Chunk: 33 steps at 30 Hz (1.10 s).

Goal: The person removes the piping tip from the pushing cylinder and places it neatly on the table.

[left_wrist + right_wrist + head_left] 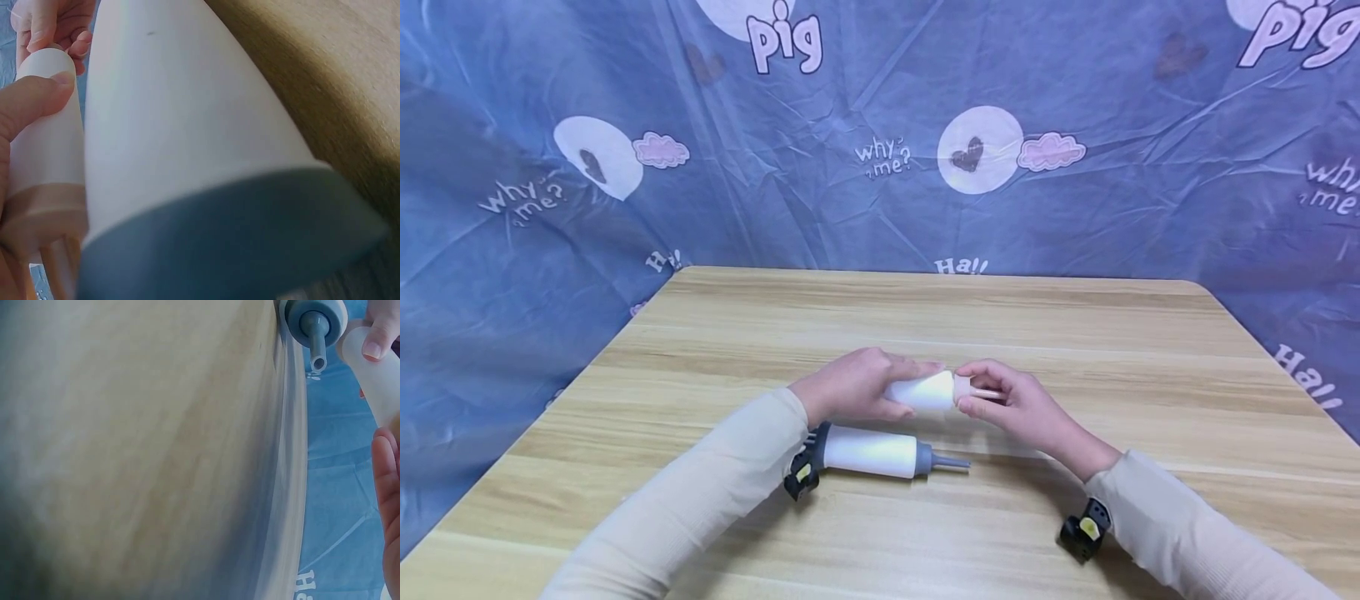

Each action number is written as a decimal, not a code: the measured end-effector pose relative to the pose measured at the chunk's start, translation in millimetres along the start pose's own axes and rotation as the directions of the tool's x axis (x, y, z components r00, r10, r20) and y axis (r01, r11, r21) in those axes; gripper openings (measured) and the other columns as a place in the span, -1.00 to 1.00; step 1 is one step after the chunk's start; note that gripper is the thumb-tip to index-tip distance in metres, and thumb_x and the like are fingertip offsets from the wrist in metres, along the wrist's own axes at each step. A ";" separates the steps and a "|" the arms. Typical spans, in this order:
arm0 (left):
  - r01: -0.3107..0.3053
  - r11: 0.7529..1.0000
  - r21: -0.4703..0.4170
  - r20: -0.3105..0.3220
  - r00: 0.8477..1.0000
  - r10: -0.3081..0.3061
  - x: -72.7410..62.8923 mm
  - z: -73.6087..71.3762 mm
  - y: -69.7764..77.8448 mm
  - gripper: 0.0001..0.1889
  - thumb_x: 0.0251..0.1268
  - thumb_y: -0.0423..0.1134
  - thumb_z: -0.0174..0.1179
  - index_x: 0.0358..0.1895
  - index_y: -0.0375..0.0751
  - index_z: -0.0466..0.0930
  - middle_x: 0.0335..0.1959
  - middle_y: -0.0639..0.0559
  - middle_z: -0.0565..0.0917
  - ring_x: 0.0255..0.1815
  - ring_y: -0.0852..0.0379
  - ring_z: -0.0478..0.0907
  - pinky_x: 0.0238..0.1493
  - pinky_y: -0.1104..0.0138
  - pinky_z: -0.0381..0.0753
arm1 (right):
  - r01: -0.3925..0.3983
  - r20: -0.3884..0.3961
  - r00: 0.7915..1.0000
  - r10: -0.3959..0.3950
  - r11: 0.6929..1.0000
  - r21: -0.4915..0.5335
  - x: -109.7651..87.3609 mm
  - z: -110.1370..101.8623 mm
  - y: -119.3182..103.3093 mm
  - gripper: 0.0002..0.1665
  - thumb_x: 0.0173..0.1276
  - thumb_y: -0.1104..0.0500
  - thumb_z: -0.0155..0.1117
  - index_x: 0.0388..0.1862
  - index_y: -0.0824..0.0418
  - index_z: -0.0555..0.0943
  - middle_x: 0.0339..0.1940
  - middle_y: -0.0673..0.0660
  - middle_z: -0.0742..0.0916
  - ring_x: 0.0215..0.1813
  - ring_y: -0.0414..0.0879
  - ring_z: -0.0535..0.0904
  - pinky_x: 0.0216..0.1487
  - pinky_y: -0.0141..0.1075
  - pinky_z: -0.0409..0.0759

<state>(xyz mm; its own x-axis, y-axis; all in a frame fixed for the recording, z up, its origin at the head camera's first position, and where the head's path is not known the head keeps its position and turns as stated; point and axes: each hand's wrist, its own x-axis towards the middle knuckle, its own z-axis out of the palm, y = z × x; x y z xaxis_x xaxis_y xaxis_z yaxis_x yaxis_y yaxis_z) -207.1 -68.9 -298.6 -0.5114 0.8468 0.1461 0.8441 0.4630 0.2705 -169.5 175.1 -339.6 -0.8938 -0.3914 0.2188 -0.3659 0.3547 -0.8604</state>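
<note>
My left hand (859,386) grips a white squeeze bottle (928,392) lying sideways close over the table, its thumb (47,100) along the body. A pale beige base (47,209) shows at the bottle's near end in the left wrist view. At the other end, my right hand (1018,402) pinches the pale cap (962,389) between thumb and fingers, and a thin nozzle (988,394) points into that palm. Nearer to me lies a second white bottle (871,452) with a grey cap and grey nozzle (952,462), its grey base partly behind the left wrist.
Both hands work over the middle of a wood-grain table (760,325). A blue printed cloth (820,200) hangs behind its far edge and along the sides. Black wrist cameras (1084,530) sit under both forearms, the left one right beside the grey-capped bottle's base.
</note>
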 end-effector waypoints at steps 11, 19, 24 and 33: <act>0.000 1.000 -0.005 0.013 1.000 0.000 -0.2 -0.3 1.0 -0.33 0.08 -0.11 0.32 0.31 -0.06 0.34 0.22 0.01 0.49 0.13 0.09 0.51 0.14 0.36 0.46 | 0.061 -0.036 0.997 -0.064 0.996 -0.065 -0.6 1.0 -1.4 -0.60 0.12 0.30 0.36 -0.04 0.35 0.53 -0.12 0.27 0.70 -0.09 -0.28 0.59 -0.12 -0.41 0.60; -0.007 1.000 0.007 0.010 1.000 0.007 -0.2 0.6 0.3 -0.33 0.07 -0.11 0.33 0.31 -0.05 0.34 0.21 0.02 0.50 0.10 0.09 0.53 0.10 0.35 0.48 | 0.128 -0.059 0.989 -0.137 0.982 -0.139 -0.7 1.9 -0.7 -0.60 0.05 0.30 0.42 -0.10 0.30 0.56 -0.21 0.17 0.72 -0.16 -0.30 0.60 -0.16 -0.37 0.61; -0.011 1.000 0.007 0.012 1.000 0.011 -0.4 0.4 0.3 -0.33 0.07 -0.10 0.32 0.31 -0.06 0.34 0.21 0.02 0.49 0.12 0.07 0.52 0.12 0.34 0.47 | 0.149 -0.069 0.984 -0.162 0.975 -0.162 -0.6 2.6 -1.2 -0.61 0.01 0.33 0.43 -0.13 0.28 0.57 -0.24 0.14 0.72 -0.18 -0.31 0.59 -0.14 -0.43 0.59; -0.008 1.000 0.011 0.015 1.000 0.008 -0.8 1.4 -0.7 -0.33 0.07 -0.09 0.32 0.31 -0.05 0.34 0.22 0.03 0.49 0.08 0.07 0.54 0.09 0.35 0.49 | 0.068 -0.043 0.996 -0.072 0.994 -0.091 0.4 -0.9 1.2 -0.51 0.05 0.29 0.42 -0.02 0.34 0.49 -0.18 0.18 0.69 -0.15 -0.24 0.59 -0.08 -0.38 0.58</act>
<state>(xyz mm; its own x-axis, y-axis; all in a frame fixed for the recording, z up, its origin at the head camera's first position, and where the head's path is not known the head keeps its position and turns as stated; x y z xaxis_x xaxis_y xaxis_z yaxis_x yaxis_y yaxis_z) -207.1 -69.5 -300.2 -0.5024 0.8542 0.1342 0.8499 0.4592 0.2584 -170.6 176.1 -340.1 -0.8755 -0.3790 0.2998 -0.4479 0.4031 -0.7981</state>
